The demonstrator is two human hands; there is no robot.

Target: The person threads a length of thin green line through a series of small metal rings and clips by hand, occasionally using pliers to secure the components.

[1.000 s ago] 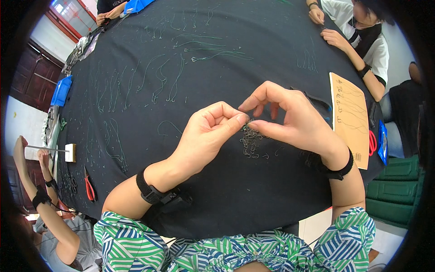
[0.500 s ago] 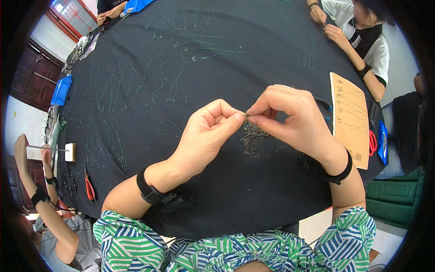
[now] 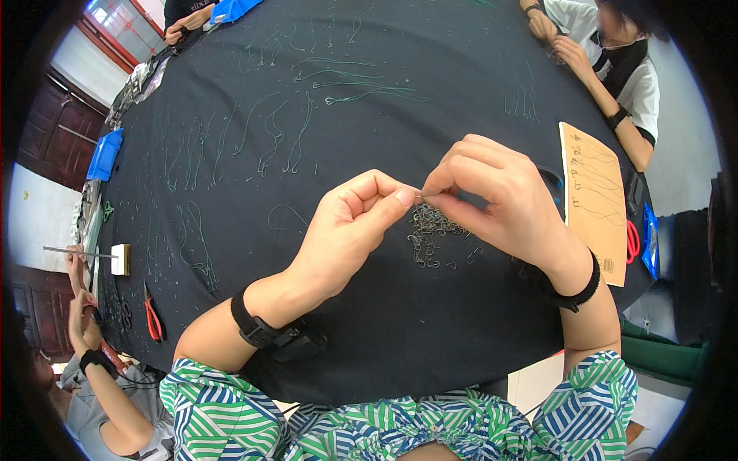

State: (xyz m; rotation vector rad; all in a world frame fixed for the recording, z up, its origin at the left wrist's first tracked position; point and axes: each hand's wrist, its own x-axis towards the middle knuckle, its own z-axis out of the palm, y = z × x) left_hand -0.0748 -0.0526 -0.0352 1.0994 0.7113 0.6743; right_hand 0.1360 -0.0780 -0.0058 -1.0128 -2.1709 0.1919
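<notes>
In the head view, pinched a thin piece (image 3: 420, 197) between the left hand (image 3: 350, 223) and the right hand (image 3: 496, 192) — with fingertips clamped on it, too small to identify. Judged the work part done: saw many hooked threads (image 3: 274, 137) laid out beyond and left of the grip, but also a heap of loose hooks (image 3: 430, 234) just under it, apparently unthreaded. Could count neither exactly. Counted one brown booklet (image 3: 593, 211) right of the grip — and one pair of red-handled pliers (image 3: 154, 319), well left.

L hand (image 3: 346, 227) & R hand (image 3: 500, 192) pinch a tiny item (image 3: 420, 194) btwn them, near hook pile (image 3: 432, 240). Red-handled pliers (image 3: 154, 319) lie on blk cloth (image 3: 400, 330), well to L.
</notes>
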